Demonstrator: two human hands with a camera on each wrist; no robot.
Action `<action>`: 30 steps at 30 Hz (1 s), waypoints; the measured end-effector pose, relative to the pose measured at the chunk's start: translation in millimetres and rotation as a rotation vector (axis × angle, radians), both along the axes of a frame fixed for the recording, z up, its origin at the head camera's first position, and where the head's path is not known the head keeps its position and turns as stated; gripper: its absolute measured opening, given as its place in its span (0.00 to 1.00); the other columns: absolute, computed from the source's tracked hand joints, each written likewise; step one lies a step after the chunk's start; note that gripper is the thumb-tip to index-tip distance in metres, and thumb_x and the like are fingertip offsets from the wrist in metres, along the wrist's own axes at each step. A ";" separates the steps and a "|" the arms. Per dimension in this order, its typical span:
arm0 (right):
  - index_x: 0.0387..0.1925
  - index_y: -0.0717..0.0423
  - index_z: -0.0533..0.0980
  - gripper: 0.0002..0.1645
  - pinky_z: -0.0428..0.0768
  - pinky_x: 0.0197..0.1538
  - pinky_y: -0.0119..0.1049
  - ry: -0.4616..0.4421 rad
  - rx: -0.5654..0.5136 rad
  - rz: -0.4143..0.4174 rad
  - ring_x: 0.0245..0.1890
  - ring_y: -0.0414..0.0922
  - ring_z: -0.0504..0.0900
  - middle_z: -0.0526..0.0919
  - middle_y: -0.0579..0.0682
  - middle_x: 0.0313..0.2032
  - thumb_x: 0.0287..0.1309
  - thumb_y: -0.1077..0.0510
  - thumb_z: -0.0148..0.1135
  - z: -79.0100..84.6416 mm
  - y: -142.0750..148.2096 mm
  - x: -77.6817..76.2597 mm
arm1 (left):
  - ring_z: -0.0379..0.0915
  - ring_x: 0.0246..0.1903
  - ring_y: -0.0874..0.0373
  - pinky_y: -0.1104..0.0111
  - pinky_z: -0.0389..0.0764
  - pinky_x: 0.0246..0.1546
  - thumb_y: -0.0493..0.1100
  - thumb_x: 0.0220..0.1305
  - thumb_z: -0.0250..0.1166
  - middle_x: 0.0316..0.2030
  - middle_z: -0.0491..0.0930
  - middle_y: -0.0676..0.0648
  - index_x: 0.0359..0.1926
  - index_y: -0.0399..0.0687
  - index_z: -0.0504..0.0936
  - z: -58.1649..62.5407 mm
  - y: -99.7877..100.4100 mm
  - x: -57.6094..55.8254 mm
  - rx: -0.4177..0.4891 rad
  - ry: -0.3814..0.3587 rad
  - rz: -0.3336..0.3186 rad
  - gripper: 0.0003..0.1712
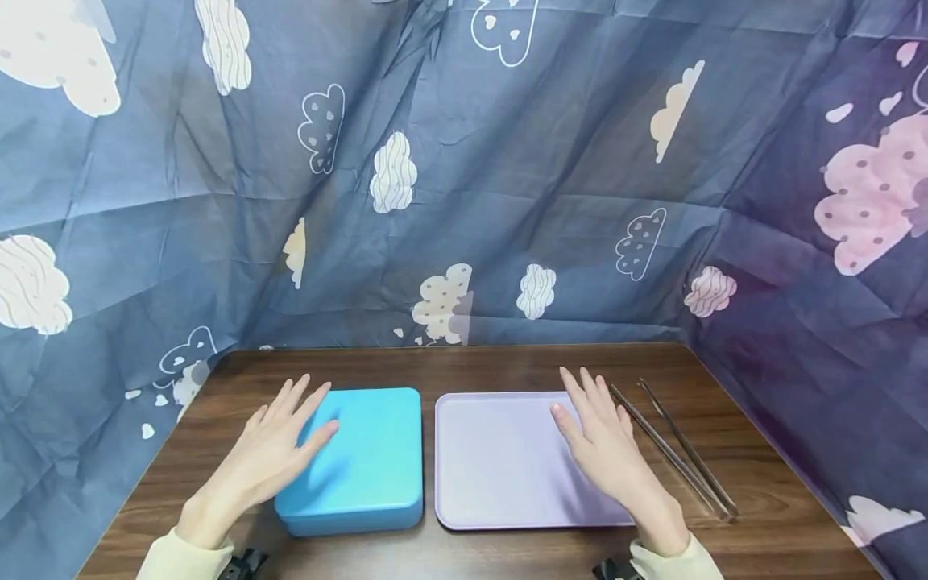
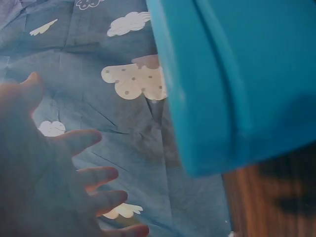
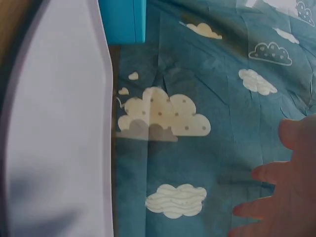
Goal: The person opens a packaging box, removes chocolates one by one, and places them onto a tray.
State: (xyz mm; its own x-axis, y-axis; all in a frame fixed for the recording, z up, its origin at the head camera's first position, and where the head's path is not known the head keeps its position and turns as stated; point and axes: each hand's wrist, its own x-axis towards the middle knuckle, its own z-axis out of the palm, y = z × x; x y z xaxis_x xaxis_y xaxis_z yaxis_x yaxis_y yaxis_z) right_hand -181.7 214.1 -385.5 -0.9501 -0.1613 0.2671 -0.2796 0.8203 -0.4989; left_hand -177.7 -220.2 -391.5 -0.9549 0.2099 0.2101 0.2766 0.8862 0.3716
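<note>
In the head view my left hand (image 1: 264,459) hovers over the left side of a bright blue box (image 1: 370,459), fingers straight and spread. The left wrist view shows the same hand (image 2: 64,163) apart from the box's side wall (image 2: 207,98). My right hand (image 1: 605,443), also with fingers extended, is above the right part of a shallow lilac tray (image 1: 500,467). From the right wrist, the tray (image 3: 59,113) and the fingers of that hand (image 3: 276,187) appear well apart. Both hands hold nothing. A pair of metal tongs (image 1: 677,455) lies just right of the right hand.
Everything rests on a dark wood-grain table (image 1: 428,556). A blue cloth with cloud prints (image 1: 464,177) hangs behind the table and along both sides. The blue box and the tray stand side by side with a narrow gap between them.
</note>
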 end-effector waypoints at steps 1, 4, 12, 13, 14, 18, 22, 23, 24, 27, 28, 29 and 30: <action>0.77 0.45 0.48 0.37 0.38 0.62 0.74 0.002 -0.027 0.015 0.74 0.63 0.37 0.44 0.63 0.75 0.74 0.39 0.41 -0.3 -1.4 0.6 | 0.40 0.72 0.37 0.34 0.49 0.62 0.66 0.71 0.49 0.74 0.50 0.38 0.74 0.54 0.59 -1.0 -1.4 1.1 0.011 0.013 -0.005 0.38; 0.76 0.47 0.51 0.36 0.40 0.64 0.72 0.015 -0.073 0.058 0.74 0.63 0.38 0.45 0.63 0.74 0.75 0.40 0.42 -2.6 -5.2 1.5 | 0.44 0.72 0.37 0.34 0.54 0.59 0.64 0.71 0.50 0.73 0.52 0.38 0.74 0.54 0.61 -4.2 -5.0 3.8 0.043 0.026 -0.009 0.37; 0.74 0.53 0.57 0.34 0.46 0.67 0.68 0.036 -0.135 0.137 0.74 0.61 0.42 0.49 0.62 0.74 0.75 0.44 0.45 -9.3 -19.4 2.9 | 0.52 0.69 0.35 0.32 0.58 0.55 0.61 0.72 0.53 0.72 0.55 0.38 0.73 0.55 0.62 -14.6 -13.4 16.3 0.090 0.030 -0.012 0.34; 0.74 0.53 0.57 0.33 0.47 0.67 0.68 0.039 -0.143 0.142 0.74 0.61 0.42 0.50 0.61 0.74 0.75 0.44 0.45 -10.4 -21.3 3.4 | 0.53 0.68 0.35 0.32 0.58 0.55 0.60 0.72 0.53 0.72 0.56 0.38 0.73 0.55 0.63 -15.5 -14.4 17.9 0.093 0.035 -0.013 0.33; 0.74 0.53 0.57 0.34 0.48 0.67 0.67 0.044 -0.147 0.145 0.73 0.60 0.43 0.50 0.61 0.74 0.75 0.44 0.46 -11.4 -23.3 3.9 | 0.54 0.67 0.34 0.32 0.59 0.54 0.60 0.72 0.53 0.72 0.56 0.38 0.73 0.55 0.63 -16.1 -15.3 19.5 0.094 0.037 -0.014 0.33; 0.73 0.54 0.59 0.33 0.50 0.67 0.66 0.059 -0.159 0.161 0.73 0.60 0.46 0.52 0.60 0.73 0.74 0.44 0.47 -15.8 -31.5 6.2 | 0.56 0.66 0.34 0.31 0.60 0.53 0.60 0.72 0.53 0.71 0.57 0.38 0.72 0.54 0.65 -18.9 -19.9 24.8 0.088 0.021 -0.012 0.33; 0.72 0.54 0.60 0.33 0.52 0.67 0.65 0.070 -0.159 0.180 0.73 0.60 0.49 0.52 0.60 0.73 0.74 0.45 0.49 -19.9 -37.8 7.3 | 0.57 0.66 0.34 0.30 0.61 0.51 0.63 0.71 0.53 0.71 0.57 0.39 0.71 0.53 0.66 -24.2 -22.6 28.3 0.082 -0.005 -0.006 0.34; 0.72 0.55 0.61 0.33 0.53 0.67 0.65 0.073 -0.158 0.185 0.73 0.60 0.49 0.53 0.60 0.73 0.73 0.45 0.49 -20.8 -39.5 7.4 | 0.57 0.66 0.34 0.30 0.60 0.51 0.63 0.71 0.53 0.71 0.57 0.39 0.71 0.53 0.66 -25.2 -23.2 29.4 0.082 -0.013 -0.002 0.34; 0.72 0.55 0.61 0.33 0.53 0.67 0.64 0.076 -0.156 0.189 0.72 0.60 0.50 0.53 0.60 0.73 0.73 0.45 0.49 -21.9 -41.2 7.4 | 0.57 0.65 0.33 0.30 0.61 0.50 0.64 0.71 0.53 0.71 0.57 0.39 0.71 0.53 0.66 -26.2 -23.7 30.4 0.083 -0.019 -0.001 0.34; 0.71 0.58 0.62 0.33 0.55 0.67 0.63 0.085 -0.150 0.205 0.72 0.60 0.52 0.54 0.61 0.73 0.73 0.45 0.50 -24.6 -46.6 7.6 | 0.58 0.65 0.33 0.30 0.61 0.50 0.65 0.71 0.52 0.71 0.57 0.39 0.71 0.53 0.66 -29.0 -26.1 32.6 0.080 -0.041 0.010 0.35; 0.70 0.59 0.63 0.33 0.55 0.67 0.62 0.088 -0.147 0.209 0.72 0.60 0.52 0.55 0.61 0.72 0.73 0.45 0.50 -25.4 -48.5 7.8 | 0.58 0.65 0.33 0.30 0.61 0.49 0.65 0.71 0.51 0.71 0.57 0.39 0.71 0.53 0.66 -29.3 -27.0 33.4 0.079 -0.049 0.013 0.36; 0.70 0.59 0.64 0.33 0.55 0.67 0.62 0.087 -0.146 0.213 0.72 0.59 0.52 0.55 0.61 0.72 0.73 0.45 0.50 -25.7 -50.4 8.3 | 0.58 0.65 0.32 0.29 0.61 0.49 0.66 0.71 0.51 0.71 0.57 0.38 0.71 0.52 0.66 -29.3 -27.5 34.2 0.076 -0.057 0.016 0.36; 0.70 0.58 0.64 0.33 0.55 0.67 0.62 0.084 -0.146 0.217 0.72 0.59 0.52 0.55 0.61 0.72 0.73 0.45 0.50 -26.4 -52.0 8.4 | 0.59 0.64 0.31 0.29 0.62 0.48 0.66 0.71 0.51 0.71 0.57 0.38 0.71 0.52 0.65 -29.8 -28.1 34.7 0.071 -0.058 0.015 0.37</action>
State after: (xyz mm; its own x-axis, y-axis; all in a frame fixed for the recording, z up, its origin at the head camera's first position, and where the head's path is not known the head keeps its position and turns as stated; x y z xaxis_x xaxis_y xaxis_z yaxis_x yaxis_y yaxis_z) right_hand -173.2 162.1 -411.9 -0.8713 -0.3124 0.3785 -0.4859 0.6580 -0.5753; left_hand -143.0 -248.2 -421.3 -0.9687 0.1823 0.1684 0.2400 0.8609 0.4485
